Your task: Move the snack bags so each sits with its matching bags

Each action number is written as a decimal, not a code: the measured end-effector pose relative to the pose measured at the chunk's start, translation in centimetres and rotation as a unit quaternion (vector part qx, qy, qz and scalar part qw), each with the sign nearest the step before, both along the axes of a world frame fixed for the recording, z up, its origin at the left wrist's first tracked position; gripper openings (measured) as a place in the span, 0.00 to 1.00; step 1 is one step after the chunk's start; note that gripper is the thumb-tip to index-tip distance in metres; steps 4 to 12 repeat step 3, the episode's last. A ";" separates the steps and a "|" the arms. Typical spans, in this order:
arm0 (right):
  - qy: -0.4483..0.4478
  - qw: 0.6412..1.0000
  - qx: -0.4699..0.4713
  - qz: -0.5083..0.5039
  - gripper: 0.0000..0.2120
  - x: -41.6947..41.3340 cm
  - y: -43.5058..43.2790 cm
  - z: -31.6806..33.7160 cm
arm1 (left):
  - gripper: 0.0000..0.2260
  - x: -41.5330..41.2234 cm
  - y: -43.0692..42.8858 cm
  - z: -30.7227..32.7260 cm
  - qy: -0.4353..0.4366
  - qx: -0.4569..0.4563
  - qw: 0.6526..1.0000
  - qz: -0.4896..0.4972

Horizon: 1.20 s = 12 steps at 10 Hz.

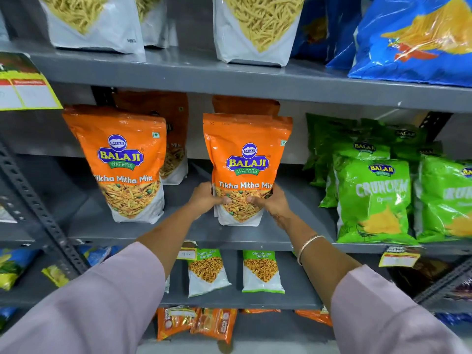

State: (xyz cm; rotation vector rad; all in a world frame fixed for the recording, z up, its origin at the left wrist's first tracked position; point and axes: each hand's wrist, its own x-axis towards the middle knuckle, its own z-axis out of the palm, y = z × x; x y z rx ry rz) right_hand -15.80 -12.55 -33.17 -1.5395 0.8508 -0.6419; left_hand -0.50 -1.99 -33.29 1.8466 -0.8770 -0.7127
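Orange Tikha Mitha Mix bag point(246, 159) upright on middle shelf point(178, 236), gripped low at both sides by left hand point(204, 199) and right hand point(274, 203), thumbs across front. Matching orange bag point(122, 162) near, same shelf; more orange behind. Green Crunchem bags point(373, 198) grouped at right. Judgement: this shelf looks sorted; held bag needs settling only; other shelves unverified.

Shop, grocery aisle. I face grey metal shelves point(229, 77) on slotted uprights point(38, 208), tiers stacked above and below my arms. Stock faced forward in groups of same product: orange Balaji mix pouches point(125, 159), green Crunchem bags point(373, 198), blue bags point(413, 39), white sev pouches point(258, 26), small chana packs point(261, 270) lower down. Several identical packs queued behind front ones. Yellow price tags point(398, 256) clipped to shelf edges; larger yellow label point(25, 90) at upper left.
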 end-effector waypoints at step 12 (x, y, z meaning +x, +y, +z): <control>0.091 0.976 -0.176 -0.096 0.39 -1.6 1.6 3.4 | 0.47 -1.2 3.3 1.8 -0.488 -0.096 0.861 0.108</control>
